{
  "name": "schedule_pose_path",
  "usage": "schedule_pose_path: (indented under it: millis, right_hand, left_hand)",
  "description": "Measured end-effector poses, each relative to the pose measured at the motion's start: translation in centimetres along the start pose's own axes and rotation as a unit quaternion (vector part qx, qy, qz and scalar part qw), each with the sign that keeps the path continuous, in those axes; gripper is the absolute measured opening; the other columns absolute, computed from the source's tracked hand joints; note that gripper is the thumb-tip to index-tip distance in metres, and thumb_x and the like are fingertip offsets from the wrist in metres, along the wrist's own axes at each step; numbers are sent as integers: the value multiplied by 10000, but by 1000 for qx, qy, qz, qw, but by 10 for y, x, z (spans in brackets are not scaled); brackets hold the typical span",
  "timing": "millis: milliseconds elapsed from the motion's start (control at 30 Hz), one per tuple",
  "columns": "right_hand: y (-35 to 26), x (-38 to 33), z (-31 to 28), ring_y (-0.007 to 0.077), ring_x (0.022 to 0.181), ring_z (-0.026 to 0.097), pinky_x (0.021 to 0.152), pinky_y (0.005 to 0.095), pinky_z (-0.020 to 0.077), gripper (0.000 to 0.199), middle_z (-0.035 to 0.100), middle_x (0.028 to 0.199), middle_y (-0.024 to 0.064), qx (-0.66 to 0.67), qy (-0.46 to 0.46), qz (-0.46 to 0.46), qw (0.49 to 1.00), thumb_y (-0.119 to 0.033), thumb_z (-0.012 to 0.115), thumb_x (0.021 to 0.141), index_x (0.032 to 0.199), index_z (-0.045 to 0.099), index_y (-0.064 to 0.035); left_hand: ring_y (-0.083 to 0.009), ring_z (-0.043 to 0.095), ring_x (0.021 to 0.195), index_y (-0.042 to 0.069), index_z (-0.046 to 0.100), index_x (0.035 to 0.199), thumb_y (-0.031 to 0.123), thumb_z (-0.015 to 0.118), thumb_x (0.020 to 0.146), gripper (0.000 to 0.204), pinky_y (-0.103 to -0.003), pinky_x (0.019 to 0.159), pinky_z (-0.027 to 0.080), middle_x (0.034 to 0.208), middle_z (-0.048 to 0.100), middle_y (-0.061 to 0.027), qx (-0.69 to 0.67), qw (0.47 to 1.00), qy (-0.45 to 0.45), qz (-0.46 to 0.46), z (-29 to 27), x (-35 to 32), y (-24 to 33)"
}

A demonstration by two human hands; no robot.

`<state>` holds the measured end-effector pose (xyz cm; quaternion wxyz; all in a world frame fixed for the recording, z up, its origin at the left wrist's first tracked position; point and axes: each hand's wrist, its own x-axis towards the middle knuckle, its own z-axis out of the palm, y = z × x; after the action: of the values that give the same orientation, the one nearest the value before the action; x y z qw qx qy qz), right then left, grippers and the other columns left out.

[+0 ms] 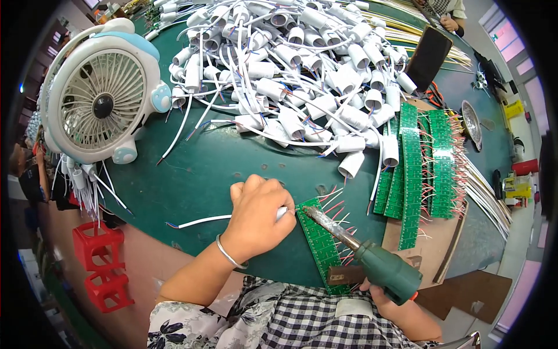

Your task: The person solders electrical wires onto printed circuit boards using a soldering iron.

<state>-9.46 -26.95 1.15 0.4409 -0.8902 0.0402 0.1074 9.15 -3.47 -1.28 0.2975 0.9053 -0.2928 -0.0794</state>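
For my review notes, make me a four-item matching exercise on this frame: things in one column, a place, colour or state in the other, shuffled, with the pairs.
1. soldering tool
2. left hand
3. fan
4. stools

A. white and blue, on the table
B. red, low at the left
C. in the right hand
D. closed on a white piece

Pairs: 1-C, 2-D, 3-A, 4-B

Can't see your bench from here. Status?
Left hand holding white cabled socket. Right hand gripping green soldering iron, tip at circuit board. Socket pile beyond, apart.
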Motion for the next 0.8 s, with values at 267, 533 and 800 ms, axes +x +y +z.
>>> schedule_pose_path:
  millis: [267, 533, 800]
  right_hand:
    - [-10, 12, -2, 159, 627, 595, 638, 312, 494, 228, 600, 721, 87, -9, 18, -92, 996, -126, 529, 891, 1057, 546, 30]
    - [-8, 11, 2, 289, 905, 605, 764, 376, 505, 322, 657, 1000, 76, 41, 22, 18, 999, -102, 688, 670, 992, 675, -111]
    - [-8, 12, 1, 283, 894, 603, 764, 365, 506, 331, 644, 1015, 88, 31, 13, 2, 999, -110, 700, 671, 1000, 670, -114]
  left_hand:
    - [-226, 452, 876, 137, 613, 679, 161, 609, 676, 25, -393, 777, 268, 801, 547, 8, 4, 1000, -4, -13, 1, 0, 0]
    - [-229, 451, 875, 134, 610, 681, 160, 612, 678, 26, -395, 775, 269, 794, 546, 5, 7, 1000, 2, -10, 3, 1, -1]
    - [-232, 450, 872, 130, 599, 678, 157, 611, 679, 29, -398, 773, 270, 791, 542, 0, 8, 1000, 2, -13, 3, 1, 0]
